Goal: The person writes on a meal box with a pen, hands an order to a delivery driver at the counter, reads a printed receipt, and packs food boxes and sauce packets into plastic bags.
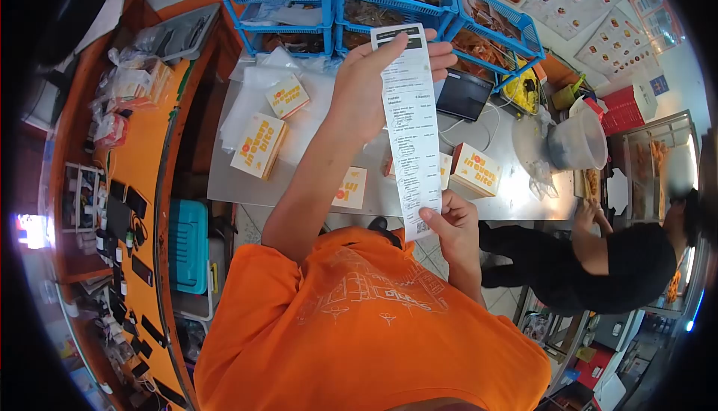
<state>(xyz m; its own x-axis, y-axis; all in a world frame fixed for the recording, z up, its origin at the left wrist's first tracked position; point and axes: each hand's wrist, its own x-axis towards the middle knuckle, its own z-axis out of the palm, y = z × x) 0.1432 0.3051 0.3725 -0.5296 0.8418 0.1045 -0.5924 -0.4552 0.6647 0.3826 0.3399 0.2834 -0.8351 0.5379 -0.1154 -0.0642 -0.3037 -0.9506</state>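
A long printed receipt [410,134] is stretched between my two hands above the metal table. Near its top edge, my left hand [366,82] pinches it, thumb on the printed face and fingers behind. My right hand [458,233] grips the bottom end between thumb and fingers, close to my orange shirt. Behind and beside the paper stand white boxes with orange lettering: one box [476,169] to the right, another box [349,188] partly covered by my left arm, and two more, a box [258,145] and a smaller box [287,97], on the left.
Blue baskets [280,0] with packed goods are stacked along the table's back. A dark tablet [465,97] and a translucent bucket [578,142] stand on the right. A co-worker in black [621,269] bends at the right counter. An orange counter [142,209] runs along my left.
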